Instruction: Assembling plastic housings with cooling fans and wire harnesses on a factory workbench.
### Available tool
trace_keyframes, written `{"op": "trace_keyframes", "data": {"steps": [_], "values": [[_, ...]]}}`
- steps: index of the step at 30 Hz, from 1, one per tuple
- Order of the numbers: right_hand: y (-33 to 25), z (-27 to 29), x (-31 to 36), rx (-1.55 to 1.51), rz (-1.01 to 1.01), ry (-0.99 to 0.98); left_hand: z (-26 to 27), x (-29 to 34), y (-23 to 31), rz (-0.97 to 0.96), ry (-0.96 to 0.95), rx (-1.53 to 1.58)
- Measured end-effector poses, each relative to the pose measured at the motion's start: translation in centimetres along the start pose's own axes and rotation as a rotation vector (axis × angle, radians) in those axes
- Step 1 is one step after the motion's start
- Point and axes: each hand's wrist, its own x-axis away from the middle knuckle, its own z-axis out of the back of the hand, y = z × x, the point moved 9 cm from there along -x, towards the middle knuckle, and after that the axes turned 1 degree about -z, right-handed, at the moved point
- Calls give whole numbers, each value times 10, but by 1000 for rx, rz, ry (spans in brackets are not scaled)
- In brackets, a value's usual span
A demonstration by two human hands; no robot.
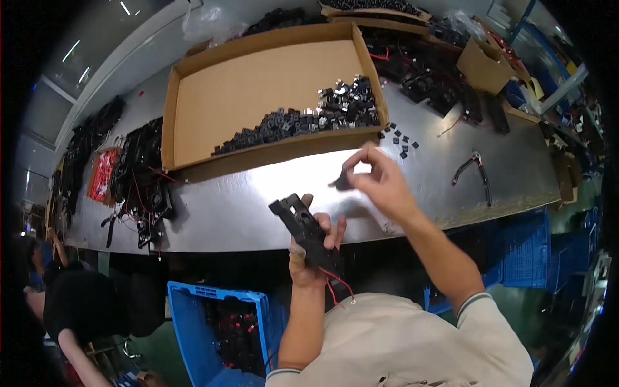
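My left hand [308,261] is wrapped round a long black plastic housing [302,226] with a rectangular opening near its upper end. Red and dark wires [336,284] trail from its lower end toward my shirt. To the right and a little higher, my right hand [380,184] pinches a small black part [343,182] between thumb and fingers, apart from the housing. Its exact shape is blurred. Behind both hands stands a shallow cardboard tray [213,164], with a heap of small black square parts [284,126] along its near right side.
Several loose black pieces [403,138] lie right of the tray, near black-handled pliers [476,174]. Black wired assemblies [145,193] and a box of red parts [103,174] are at the left. A blue crate [184,335] stands below the metal table [225,219]. Another person [84,303] is at lower left.
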Motion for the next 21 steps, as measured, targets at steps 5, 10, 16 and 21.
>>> {"op": "trace_keyframes", "data": {"steps": [5,10,16,21], "values": [[7,4,43,-153,-109,34,-10,-7,-6,71,-17,-99],[-7,28,51,-133,-189,103,2,-1,10,-9,184,-453],[-16,17,64,-89,-164,77,4,2,9,36,178,-456],[-32,-17,58,113,-5,-30,-8,2,-1,80,168,-401]]}}
